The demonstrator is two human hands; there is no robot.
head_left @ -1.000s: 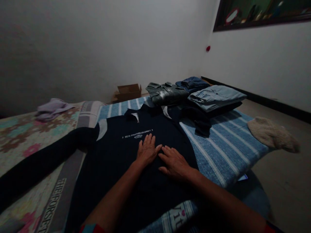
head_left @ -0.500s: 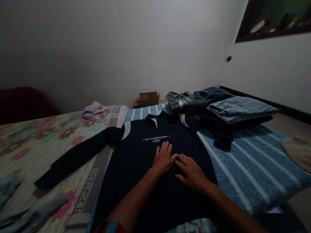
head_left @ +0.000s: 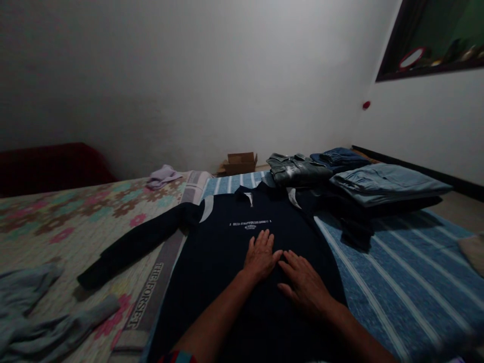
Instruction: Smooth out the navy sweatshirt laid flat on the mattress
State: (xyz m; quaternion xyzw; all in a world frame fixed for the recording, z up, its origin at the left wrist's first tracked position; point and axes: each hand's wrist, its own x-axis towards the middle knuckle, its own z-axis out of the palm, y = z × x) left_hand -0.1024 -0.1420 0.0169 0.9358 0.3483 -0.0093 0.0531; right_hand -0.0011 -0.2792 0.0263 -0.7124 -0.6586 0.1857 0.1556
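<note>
A dark navy long-sleeved shirt (head_left: 212,272) with a collar, a short front zip and white shoulder patches lies spread out, front up. Printed lettering crosses its chest. My left hand (head_left: 261,256) rests flat on the shirt's middle, just below the print, fingers stretched out. Close to its right, my right hand (head_left: 305,282) lies on the cloth too, fingers spread, the thumbs and fingertips of the two hands nearly meeting. Neither hand holds anything. One sleeve stretches out to the left; the other lies bunched on the right, partly beside folded clothes.
Folded light-blue trousers (head_left: 393,184), a folded grey-green garment (head_left: 298,170) and dark jeans (head_left: 340,158) lie at the back right. Grey clothing (head_left: 34,312) is at the lower left, a lilac cloth (head_left: 163,176) farther back. A cardboard box (head_left: 241,164) stands by the wall.
The view has shifted, so the whole scene sits slightly lower and farther right. Both hands stay flat at about the same place on the shirt.
</note>
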